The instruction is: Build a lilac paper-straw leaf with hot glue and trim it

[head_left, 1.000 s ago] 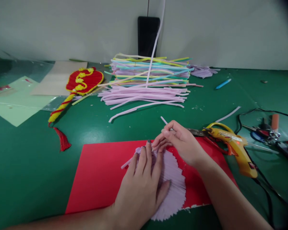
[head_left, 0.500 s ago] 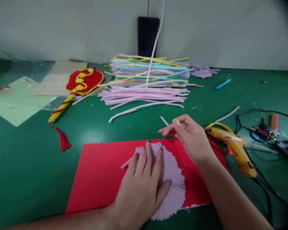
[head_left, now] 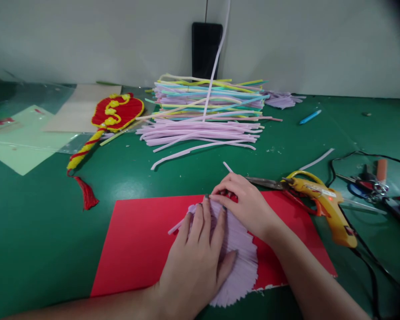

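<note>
where left hand (head_left: pixel 194 253) rests, lilac piece (head_left: pixel 244 260) beneath

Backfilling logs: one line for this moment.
left hand: flat on lilac piece; right hand: at piece's upper edge; beneath: red sheet; at right: yellow glue gun

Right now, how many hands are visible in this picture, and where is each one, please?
2: the left hand lies spread on the lilac pleated piece, and the right hand is at that piece's far edge. No other hand shows.
</note>
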Demonstrator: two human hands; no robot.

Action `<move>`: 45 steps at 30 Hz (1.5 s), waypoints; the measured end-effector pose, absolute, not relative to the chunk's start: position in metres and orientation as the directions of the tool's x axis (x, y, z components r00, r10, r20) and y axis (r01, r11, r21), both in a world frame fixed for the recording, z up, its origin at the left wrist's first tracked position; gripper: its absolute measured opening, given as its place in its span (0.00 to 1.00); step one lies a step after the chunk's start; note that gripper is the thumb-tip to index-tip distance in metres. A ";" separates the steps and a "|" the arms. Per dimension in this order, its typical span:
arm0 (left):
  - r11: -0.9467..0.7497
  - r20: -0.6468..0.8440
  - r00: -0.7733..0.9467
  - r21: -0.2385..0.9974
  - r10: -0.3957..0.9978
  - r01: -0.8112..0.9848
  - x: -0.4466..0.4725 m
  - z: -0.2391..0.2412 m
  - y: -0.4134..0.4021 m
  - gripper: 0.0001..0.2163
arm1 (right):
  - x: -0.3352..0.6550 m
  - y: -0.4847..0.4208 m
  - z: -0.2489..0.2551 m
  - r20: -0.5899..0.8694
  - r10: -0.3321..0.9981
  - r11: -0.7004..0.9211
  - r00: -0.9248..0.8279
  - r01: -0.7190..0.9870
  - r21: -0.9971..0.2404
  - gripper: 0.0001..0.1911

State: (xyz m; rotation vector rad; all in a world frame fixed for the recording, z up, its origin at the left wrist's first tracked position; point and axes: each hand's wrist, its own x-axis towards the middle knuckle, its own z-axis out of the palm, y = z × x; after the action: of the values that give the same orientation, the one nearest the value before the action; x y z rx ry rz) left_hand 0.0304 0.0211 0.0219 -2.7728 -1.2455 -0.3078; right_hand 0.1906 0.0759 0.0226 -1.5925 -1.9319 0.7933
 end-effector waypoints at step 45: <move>-0.665 0.232 0.649 -0.012 0.725 0.747 0.031 0.020 0.021 0.26 | 0.189 0.075 0.028 -0.204 0.978 -0.189 -0.052 0.211 -0.959 0.07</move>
State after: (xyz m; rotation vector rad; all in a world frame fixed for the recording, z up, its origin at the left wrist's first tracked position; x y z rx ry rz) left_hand 0.0307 0.0211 0.0195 -2.7550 -1.2343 -0.3163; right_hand 0.1885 0.0750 0.0275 -1.4776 -1.3172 1.3074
